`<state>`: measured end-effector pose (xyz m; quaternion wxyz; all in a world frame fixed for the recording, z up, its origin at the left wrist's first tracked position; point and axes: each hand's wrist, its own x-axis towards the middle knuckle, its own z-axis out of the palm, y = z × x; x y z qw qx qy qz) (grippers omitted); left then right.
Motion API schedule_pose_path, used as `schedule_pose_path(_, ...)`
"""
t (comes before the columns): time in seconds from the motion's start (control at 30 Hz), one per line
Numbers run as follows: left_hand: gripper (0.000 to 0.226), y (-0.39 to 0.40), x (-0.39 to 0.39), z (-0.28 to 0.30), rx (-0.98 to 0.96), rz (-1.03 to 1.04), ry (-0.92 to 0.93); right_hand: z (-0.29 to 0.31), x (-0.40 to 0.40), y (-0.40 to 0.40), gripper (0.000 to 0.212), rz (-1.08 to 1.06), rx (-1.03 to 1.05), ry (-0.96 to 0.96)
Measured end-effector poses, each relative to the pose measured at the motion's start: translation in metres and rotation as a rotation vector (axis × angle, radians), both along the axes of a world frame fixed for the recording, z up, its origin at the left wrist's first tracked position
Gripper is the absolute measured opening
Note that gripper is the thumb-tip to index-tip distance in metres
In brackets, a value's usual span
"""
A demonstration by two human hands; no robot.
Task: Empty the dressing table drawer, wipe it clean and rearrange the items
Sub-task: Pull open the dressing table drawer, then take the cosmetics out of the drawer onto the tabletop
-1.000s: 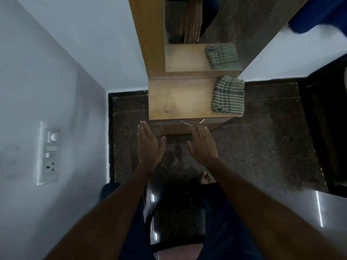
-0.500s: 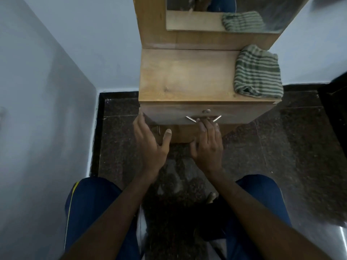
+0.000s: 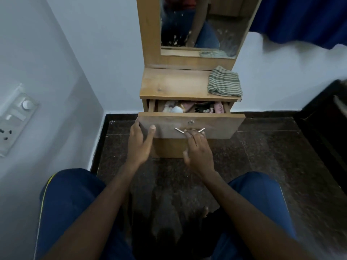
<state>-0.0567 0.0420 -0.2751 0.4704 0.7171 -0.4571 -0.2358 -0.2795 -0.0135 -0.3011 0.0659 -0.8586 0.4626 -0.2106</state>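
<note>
The wooden dressing table (image 3: 174,84) stands against the wall with a mirror above it. Its drawer (image 3: 216,125) is pulled partly out. Inside lie several small items (image 3: 189,107), among them a white round thing, pink packets and dark objects. My right hand (image 3: 198,147) hooks its fingers around the metal drawer handle (image 3: 189,130). My left hand (image 3: 139,143) grips the left end of the drawer front, thumb on its face. A folded green striped cloth (image 3: 224,83) lies on the right side of the tabletop.
A white wall with a switch and socket plate (image 3: 14,117) runs along the left. The floor (image 3: 262,156) is dark speckled stone. Dark furniture (image 3: 326,132) stands at the right. A blue curtain (image 3: 304,19) hangs at the upper right. My knees in blue trousers flank my arms.
The drawer was shut half a second ago; now it is pulled partly out and its contents show. My left hand has closed on the drawer's left end. I have crouched lower.
</note>
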Motion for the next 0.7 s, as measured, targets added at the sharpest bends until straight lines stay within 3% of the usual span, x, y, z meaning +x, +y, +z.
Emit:
schedule_pose_path(0.23,0.062,0.007,0.001,0.014,-0.159,0.051,-0.204,0.008,-0.001,0.006,0.064,0.014,0.057,-0.090)
schedule_pose_path(0.43,0.041,-0.022,0.001,0.031,-0.132,-0.095,-0.627,0.059,-0.001,-0.013,0.045,0.013,-0.061,-0.241)
schedule_pose_path(0.6,0.023,-0.025,0.003,0.040,-0.159,-0.066,-0.680,0.075,-0.020,-0.022,0.046,-0.064,-0.033,-0.189)
schedule_pose_path(0.7,0.019,-0.020,0.004,0.047,-0.224,-0.099,-0.679,0.076,-0.032,-0.023,0.028,-0.084,-0.108,-0.183)
